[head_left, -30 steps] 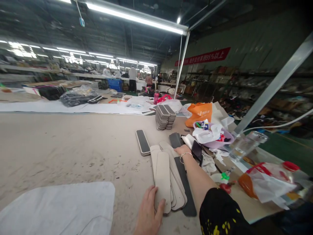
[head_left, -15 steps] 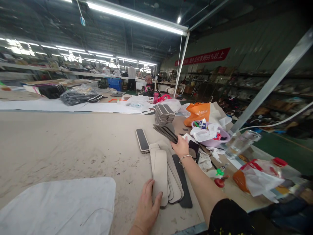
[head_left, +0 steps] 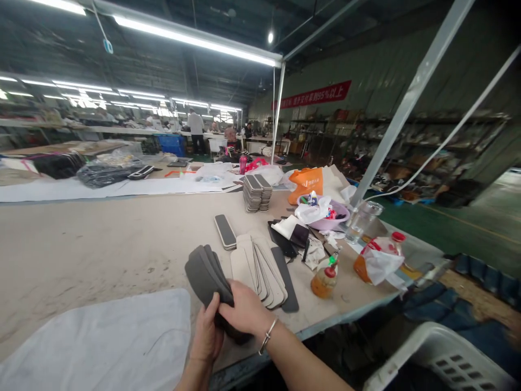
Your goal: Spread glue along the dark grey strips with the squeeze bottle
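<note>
Both my hands hold a fanned bunch of dark grey oblong pads just above the near edge of the table. My left hand grips the bunch from below, fingers closed. My right hand, with a thin bracelet at the wrist, is closed over the pads' lower ends. Right of the bunch lies a spread of pale beige pads on the table, with a dark strip along its right side. A single black-topped pad lies just beyond.
A white sheet covers the near left of the worktable. A tall stack of pads, an orange bag, a purple bowl, a glass jar, bottles and a white crate stand at the right. People work far behind.
My right hand brought the dark pads from the far right of the table back to the near edge. My left hand left the beige pads and took hold of the dark bunch.
</note>
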